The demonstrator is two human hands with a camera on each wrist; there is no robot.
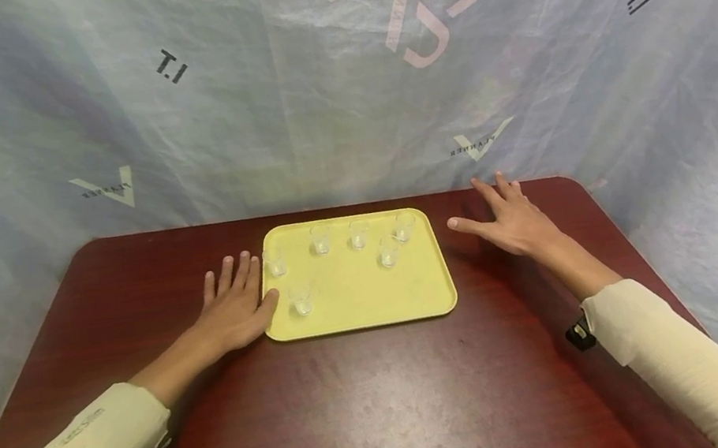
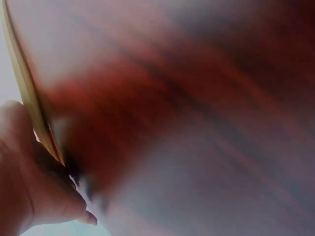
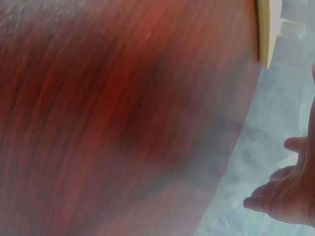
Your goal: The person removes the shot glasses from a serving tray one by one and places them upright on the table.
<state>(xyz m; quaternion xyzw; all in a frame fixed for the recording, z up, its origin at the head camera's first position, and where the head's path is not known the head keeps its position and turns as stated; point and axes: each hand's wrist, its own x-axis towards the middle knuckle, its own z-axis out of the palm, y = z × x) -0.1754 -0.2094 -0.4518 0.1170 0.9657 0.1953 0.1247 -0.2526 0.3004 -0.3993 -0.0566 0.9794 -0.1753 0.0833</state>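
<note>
Head view shows the yellow tray [image 1: 360, 312] of six shot glasses [image 1: 301, 298] mid-table, left hand [image 1: 236, 305] flat against its edge, right hand [image 1: 513, 221] spread nearby, holding nothing; a jolt could topple glasses.

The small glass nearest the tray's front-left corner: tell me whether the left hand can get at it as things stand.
Probably yes. The left hand lies flat beside the tray, thumb at its rim, and nothing stands between it and that glass.
</note>
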